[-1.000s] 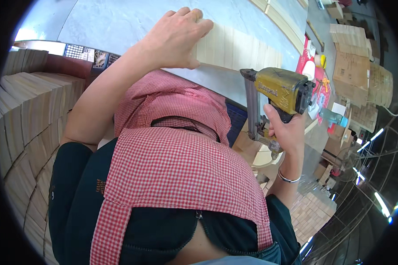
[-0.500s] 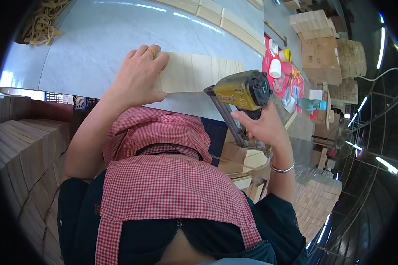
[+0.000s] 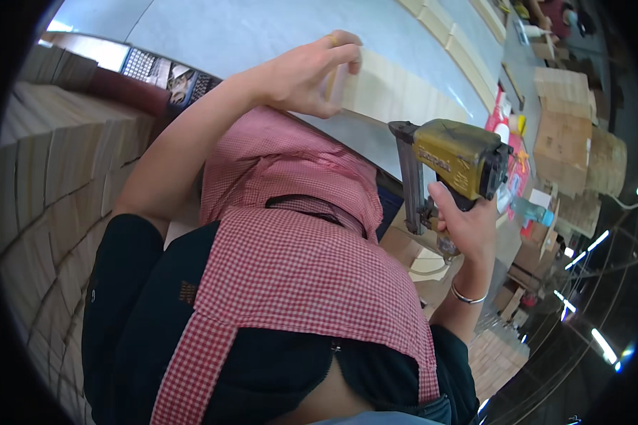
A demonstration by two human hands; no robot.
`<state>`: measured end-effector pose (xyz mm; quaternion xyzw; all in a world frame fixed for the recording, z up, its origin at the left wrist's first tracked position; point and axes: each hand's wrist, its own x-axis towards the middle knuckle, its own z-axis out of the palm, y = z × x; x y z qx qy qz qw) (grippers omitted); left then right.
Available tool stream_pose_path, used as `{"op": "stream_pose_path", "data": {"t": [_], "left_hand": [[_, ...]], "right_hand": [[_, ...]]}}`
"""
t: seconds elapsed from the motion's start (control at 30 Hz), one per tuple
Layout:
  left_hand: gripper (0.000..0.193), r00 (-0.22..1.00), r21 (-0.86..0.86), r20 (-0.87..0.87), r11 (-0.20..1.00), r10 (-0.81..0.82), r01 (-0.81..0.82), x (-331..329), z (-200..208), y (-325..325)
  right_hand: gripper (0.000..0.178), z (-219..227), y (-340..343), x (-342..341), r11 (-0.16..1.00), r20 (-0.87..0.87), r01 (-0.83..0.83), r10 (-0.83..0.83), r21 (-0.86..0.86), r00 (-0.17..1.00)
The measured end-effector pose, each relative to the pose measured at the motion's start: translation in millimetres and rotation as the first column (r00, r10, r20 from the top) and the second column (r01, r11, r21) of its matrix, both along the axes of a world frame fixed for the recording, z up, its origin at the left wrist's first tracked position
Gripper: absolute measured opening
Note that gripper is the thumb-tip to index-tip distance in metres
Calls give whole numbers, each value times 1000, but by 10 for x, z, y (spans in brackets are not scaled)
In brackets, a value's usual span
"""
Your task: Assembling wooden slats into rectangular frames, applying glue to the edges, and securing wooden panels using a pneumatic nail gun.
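Observation:
My left hand (image 3: 315, 74) is closed around the left end of a pale wooden piece (image 3: 397, 88) at the near edge of the table, thumb on the near side and fingers over the far side. A narrow end face shows beside the thumb. In my right hand (image 3: 471, 230) is a yellow and black nail gun (image 3: 450, 157), gripped by its handle, with the thumb along the near side. Its nose lies close to the near side of the wooden piece; whether they touch I cannot tell.
Long pale wooden strips (image 3: 450, 42) lie farther back on the grey table (image 3: 213, 32). Stacked wooden blocks (image 3: 64, 156) rise at the left, near a dark plastic crate (image 3: 145, 67). Cardboard boxes (image 3: 560, 138) and a clear bottle (image 3: 532, 211) are at the right.
The view has turned, shifting the table and both hands toward the right of the picture. My left hand still grips the wooden piece's end, and the nail gun stays in my right hand.

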<state>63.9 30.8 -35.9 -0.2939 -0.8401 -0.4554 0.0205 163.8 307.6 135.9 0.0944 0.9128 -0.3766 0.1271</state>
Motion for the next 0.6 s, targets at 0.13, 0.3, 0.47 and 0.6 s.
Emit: {"op": "stream_pose_path", "data": {"t": [0.13, 0.3, 0.47, 0.6], "left_hand": [[62, 999, -58, 16, 998, 30, -29, -41, -61, 54], [66, 991, 39, -110, 996, 79, -75, -8, -170, 42], [67, 988, 76, -129, 994, 84, -75, -15, -202, 38], [68, 990, 62, -115, 995, 81, -74, -29, -227, 36]], "right_hand": [[32, -69, -159, 1, 996, 3, -54, 54, -71, 999], [31, -218, -313, 18, 986, -37, -111, 107, -128, 994], [30, -226, -426, 2, 989, -11, -82, 81, -122, 997], [31, -123, -548, -1, 995, 188, 93, -88, -21, 978]]}}
